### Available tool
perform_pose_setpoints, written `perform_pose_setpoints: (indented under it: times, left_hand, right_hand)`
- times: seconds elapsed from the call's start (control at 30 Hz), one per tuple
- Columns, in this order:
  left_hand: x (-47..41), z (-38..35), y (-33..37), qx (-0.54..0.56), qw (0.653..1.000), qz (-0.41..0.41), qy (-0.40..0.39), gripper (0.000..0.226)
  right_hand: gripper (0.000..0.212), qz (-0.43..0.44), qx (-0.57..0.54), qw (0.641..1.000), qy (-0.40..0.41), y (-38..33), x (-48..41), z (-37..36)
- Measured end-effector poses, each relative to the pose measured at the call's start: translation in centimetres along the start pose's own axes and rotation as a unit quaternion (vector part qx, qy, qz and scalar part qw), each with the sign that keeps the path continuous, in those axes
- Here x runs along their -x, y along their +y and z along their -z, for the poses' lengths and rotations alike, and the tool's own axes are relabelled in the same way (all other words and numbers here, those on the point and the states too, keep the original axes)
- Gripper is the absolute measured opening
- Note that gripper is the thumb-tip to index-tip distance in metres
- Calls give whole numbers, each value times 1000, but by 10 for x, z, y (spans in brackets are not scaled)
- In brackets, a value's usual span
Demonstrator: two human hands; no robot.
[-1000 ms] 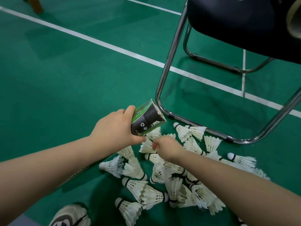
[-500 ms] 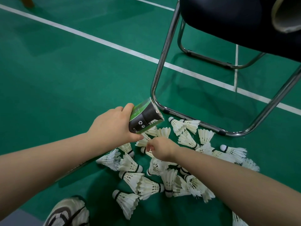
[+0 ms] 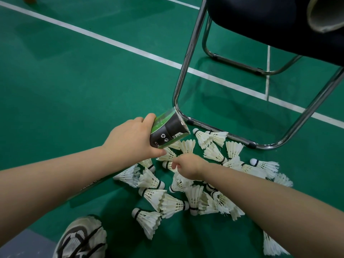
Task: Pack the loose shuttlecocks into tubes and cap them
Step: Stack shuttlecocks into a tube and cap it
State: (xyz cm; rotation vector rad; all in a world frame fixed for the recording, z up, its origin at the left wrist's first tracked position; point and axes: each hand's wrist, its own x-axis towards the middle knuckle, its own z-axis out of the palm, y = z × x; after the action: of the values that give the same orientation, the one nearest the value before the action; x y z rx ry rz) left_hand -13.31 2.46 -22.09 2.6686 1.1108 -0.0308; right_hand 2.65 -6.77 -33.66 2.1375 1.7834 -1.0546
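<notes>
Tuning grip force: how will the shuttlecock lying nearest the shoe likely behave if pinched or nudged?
That shuttlecock probably weighs almost nothing: thin feathers, small cork. The feathers look frayed, so a hard pinch would likely crush them; the cork seems the safer grip. A cone lying on its side, it would likely pivot in an arc, not roll straight.

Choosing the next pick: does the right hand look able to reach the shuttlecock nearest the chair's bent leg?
Probably yes: the right hand is close to that shuttlecock, with only other shuttlecocks lying between.
</notes>
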Motion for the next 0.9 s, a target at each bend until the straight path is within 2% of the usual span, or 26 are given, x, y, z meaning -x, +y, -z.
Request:
perform_pose_setpoints:
  times: [0.13, 0.23, 0.37, 0.47, 0.67, 0.73, 0.77, 0.87, 0.9]
  left_hand:
    - [2, 0, 1, -1, 1000, -5, -2, 72]
    - [2, 1, 2, 2, 1000, -9, -6, 73]
    - [4, 1, 3, 9, 1000, -15, -8, 73]
    - [5, 2, 0, 7, 1000, -10, -8, 73]
    - [3, -1, -7, 0, 1000, 6, -15, 70]
    - [1, -2, -9, 0, 1000, 13, -15, 69]
    - [1, -3, -9, 0, 1000, 15, -15, 69]
    - [0, -6, -9, -5, 1000, 14, -18, 70]
    - [0, -6, -8, -5, 1000, 13, -20, 70]
  right_hand:
    - [40, -6, -18, 999, -51, -3, 9, 6]
    - [37, -10, 18, 997, -70, -3, 13, 0]
    - [21, -54, 39, 997, 43, 2, 15, -7]
    - [20, -69, -44, 991, 109, 10, 19, 6]
    - [23, -104, -186, 963, 163, 30, 29, 50]
    - [19, -121, -259, 940, 186, 37, 33, 68]
    - [19, -128, -328, 915, 197, 40, 35, 78]
    - [27, -97, -569, 798, 173, 45, 45, 104]
    - [25, -81, -605, 777, 157, 44, 48, 109]
